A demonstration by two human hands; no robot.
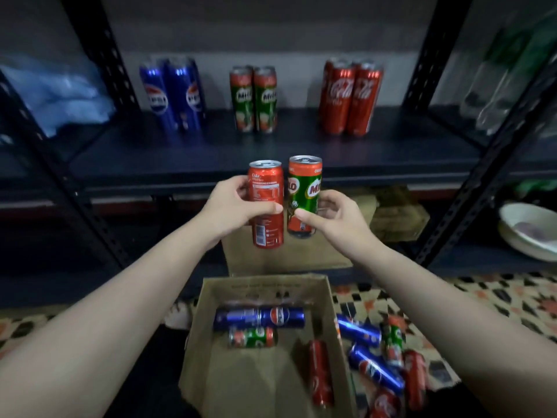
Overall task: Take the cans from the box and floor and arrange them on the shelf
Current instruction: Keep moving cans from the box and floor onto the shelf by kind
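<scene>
My left hand (233, 206) grips a red Coke can (266, 230) upright, and my right hand (334, 217) holds a green Milo can (304, 188) upright beside it, both just below the front edge of the dark shelf (211, 152). On the shelf stand two blue Pepsi cans (173, 95), two Milo cans (253, 99) and Coke cans (351, 96) in separate groups. The open cardboard box (259, 378) below holds a Pepsi can (259, 318), a Milo can (251, 337) and a Coke can (321, 372), all lying down. Several more cans (388, 360) lie on the floor right of the box.
Black slotted uprights (99, 55) frame the shelf. A crumpled plastic bag (57, 92) sits on the left shelf and clear bottles (506, 82) on the right. A white bowl (527, 230) rests on a lower right shelf. The floor (482, 300) is patterned.
</scene>
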